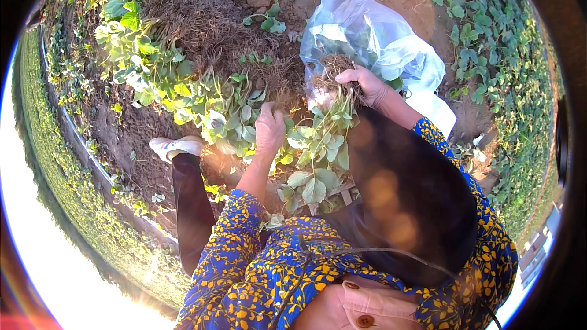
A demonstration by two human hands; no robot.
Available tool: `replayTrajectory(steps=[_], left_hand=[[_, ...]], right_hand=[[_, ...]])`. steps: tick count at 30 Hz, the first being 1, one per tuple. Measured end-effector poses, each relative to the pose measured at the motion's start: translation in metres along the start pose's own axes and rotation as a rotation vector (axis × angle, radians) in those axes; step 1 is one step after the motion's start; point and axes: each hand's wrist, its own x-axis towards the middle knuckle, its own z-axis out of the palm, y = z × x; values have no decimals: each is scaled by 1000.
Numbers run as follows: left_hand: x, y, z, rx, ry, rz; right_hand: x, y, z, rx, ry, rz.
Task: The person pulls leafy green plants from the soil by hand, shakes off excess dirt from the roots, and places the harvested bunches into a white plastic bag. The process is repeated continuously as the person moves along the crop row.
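My right hand (364, 83) grips a bunch of uprooted leafy plants (328, 135) by the base of the stems, with the brown roots upward and the leaves hanging down. The bunch is beside a translucent plastic bag (380, 39) that holds more green plants. My left hand (269, 129) has its fingers curled at the right end of a long row of pulled plants (211, 105); whether it grips a stem cannot be told. The roots of that row (206, 27) lie away from me on the soil, the leaves toward me.
A small loose plant (270, 20) lies on the soil beyond the roots. Dense low leafy plants (495, 55) grow at the right. My shoe (176, 146) rests on soil at the left, short of a pale strip (87, 135) along the field. Part of a low seat (346, 195) shows below me.
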Motion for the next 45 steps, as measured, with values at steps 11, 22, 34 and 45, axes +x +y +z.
replayTrajectory(steps=[11,22,34,45], left_hand=[[-16,14,-15,-66,-38,-89],[-8,83,-21,-150,-384,-243],[24,11,-45,576,231,154],[21,38,-30,106,122,186]], right_hand=[[21,10,8,55,-207,14],[36,16,34,-148,-366,65],[25,10,19,100,-65,-11],[20,8,10,64,9,-8]])
